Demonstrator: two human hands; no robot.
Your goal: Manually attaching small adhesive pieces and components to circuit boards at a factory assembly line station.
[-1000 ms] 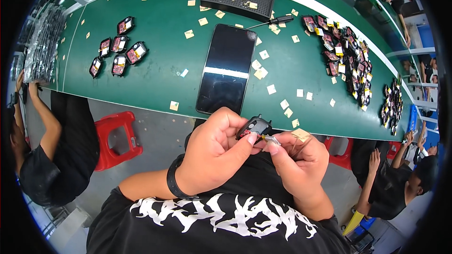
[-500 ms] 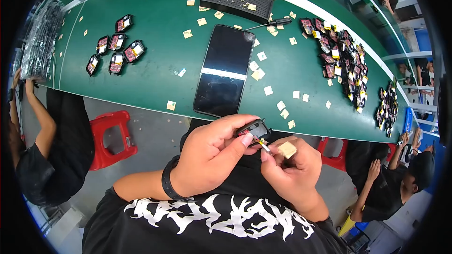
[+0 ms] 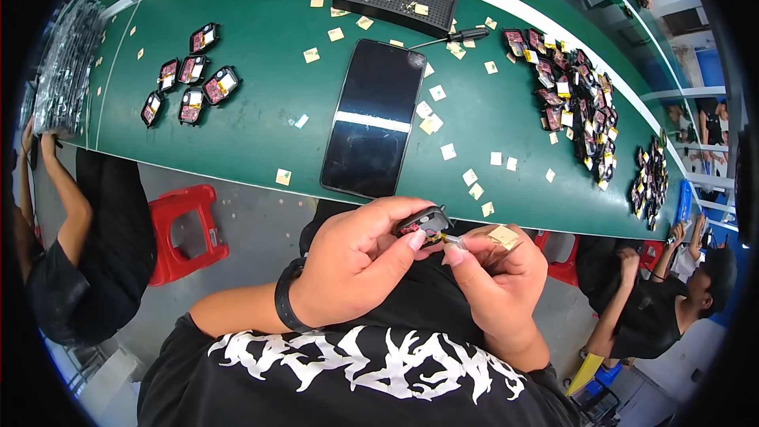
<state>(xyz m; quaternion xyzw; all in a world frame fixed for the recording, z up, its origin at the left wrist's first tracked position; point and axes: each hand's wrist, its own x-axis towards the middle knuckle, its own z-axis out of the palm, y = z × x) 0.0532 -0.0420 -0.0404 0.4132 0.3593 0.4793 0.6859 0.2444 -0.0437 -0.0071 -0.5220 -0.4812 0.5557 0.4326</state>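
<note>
My left hand [image 3: 340, 273] is closed around a small black casing [image 3: 425, 220] with a reddish circuit board inside, held above my lap near the table edge. Between the thumb and fingertips of my right hand [image 3: 506, 281] is a small silver battery-like piece [image 3: 454, 240] with a bit of yellow at its end, right beside the casing's open side. Whether it touches the board, my fingers partly hide. Tan paper squares [image 3: 504, 236] are also tucked among the right fingers. Beyond the hands, a large dark-screened phone or tablet [image 3: 368, 134] lies on the table.
Several similar casings [image 3: 192, 69] lie on the green table's left side; a long heap [image 3: 585, 107] covers the right. A black tray [image 3: 348, 1] and a screwdriver [image 3: 468, 35] lie at the back. Tan squares are scattered about. Red stools [image 3: 162, 257] and other people flank me.
My right hand has shifted slightly right and up, and the silver piece now lies more level beside the casing. The casing has tilted, and the tan squares have turned with the fingers.
</note>
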